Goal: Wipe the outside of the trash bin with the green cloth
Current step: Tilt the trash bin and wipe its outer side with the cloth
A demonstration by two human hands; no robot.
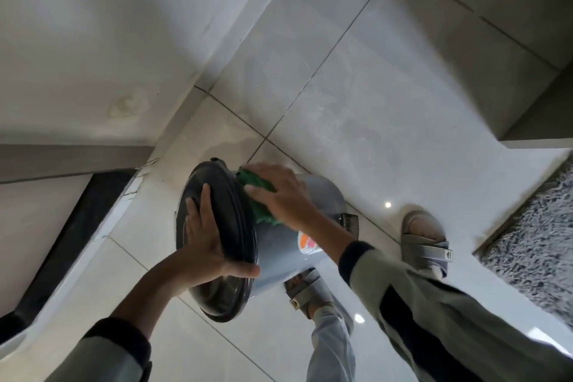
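Observation:
A grey trash bin [279, 242] with a black lid [226, 226] is tipped toward me, low in the middle of the head view. My left hand [206, 245] grips the lid's rim, thumb over its edge. My right hand [280, 195] lies flat on the green cloth [260, 195] and presses it against the bin's upper side, just behind the lid. A colourful sticker [305, 243] shows on the bin's wall under my right wrist.
The bin rests on a pale tiled floor [387, 102]. My two feet in grey sandals [424, 236] stand right of the bin. A grey shaggy rug [539, 242] lies at the right edge. White walls [108, 40] and a dark threshold [83, 232] are on the left.

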